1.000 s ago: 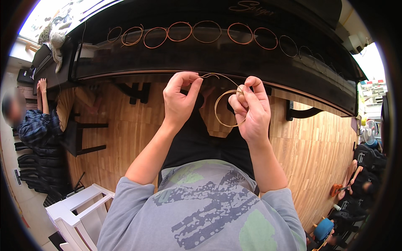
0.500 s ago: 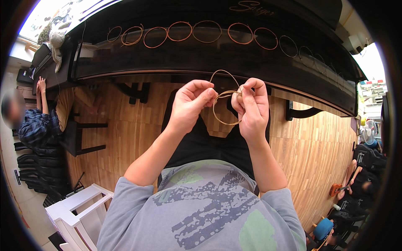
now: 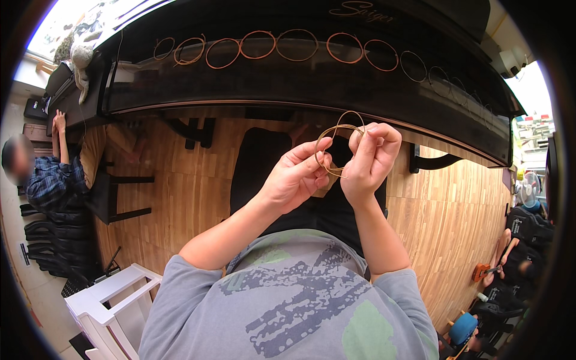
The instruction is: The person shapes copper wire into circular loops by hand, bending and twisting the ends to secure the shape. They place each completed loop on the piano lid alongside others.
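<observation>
While copper and paler wire rings (image 3: pixel 259 58) lie in a row along a glossy black piano (image 3: pixel 198 90), a black bench (image 3: pixel 103 201) stands at the left on the wood-grained floor (image 3: pixel 180 198). Thin, round and golden, the wire coil (image 3: pixel 341 126) hangs between both hands, one loose loop arching above it. The left hand (image 3: pixel 297 174), half curled, fingers its left edge; the right hand (image 3: pixel 369 162), nearly closed, pinches its right side.

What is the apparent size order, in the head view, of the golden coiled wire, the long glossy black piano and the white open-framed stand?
1. Long glossy black piano
2. White open-framed stand
3. Golden coiled wire, judged by the coil's outline
</observation>
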A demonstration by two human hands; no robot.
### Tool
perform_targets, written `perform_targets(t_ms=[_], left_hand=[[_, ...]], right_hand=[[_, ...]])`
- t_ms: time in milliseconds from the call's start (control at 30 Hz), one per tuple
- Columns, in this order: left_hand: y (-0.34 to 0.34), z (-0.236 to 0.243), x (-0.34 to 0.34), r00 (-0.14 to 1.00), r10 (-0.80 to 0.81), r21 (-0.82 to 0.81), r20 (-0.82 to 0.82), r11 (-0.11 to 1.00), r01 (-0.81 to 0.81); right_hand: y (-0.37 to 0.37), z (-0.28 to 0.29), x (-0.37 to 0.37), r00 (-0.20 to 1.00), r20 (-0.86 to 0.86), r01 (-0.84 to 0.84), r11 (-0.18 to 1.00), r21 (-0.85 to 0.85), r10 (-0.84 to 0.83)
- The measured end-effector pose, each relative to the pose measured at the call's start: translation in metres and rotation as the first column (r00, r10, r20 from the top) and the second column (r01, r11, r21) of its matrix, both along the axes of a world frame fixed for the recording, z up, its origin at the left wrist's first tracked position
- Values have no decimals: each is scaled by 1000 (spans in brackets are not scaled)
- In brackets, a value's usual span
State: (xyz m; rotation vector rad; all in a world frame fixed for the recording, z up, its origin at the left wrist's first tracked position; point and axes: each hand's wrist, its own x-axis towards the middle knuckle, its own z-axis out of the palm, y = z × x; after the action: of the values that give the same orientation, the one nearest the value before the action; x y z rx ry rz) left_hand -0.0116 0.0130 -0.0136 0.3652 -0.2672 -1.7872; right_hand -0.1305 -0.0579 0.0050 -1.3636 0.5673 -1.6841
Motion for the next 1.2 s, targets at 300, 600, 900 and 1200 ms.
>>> perform_targets(t_ms=[300,600,900,1200], left_hand=[[-1,3,-10,991,123,-135,-59,982,-130],[-3,15,-27,877,403,-93,260,915,-393],[-3,12,-14,790,332,-80,515,936,-342],[8,24,38,486,324,-207,811,938,-280]], right_hand=[[-1,-3,4,995,-34,95,994,-51,-97],[-5,-6,11,976,-105,185,980,-77,-192],[-14,-12,0,957,-184,165,944,-286,-223],[-30,9,-26,955,64,-297,931,214,290]])
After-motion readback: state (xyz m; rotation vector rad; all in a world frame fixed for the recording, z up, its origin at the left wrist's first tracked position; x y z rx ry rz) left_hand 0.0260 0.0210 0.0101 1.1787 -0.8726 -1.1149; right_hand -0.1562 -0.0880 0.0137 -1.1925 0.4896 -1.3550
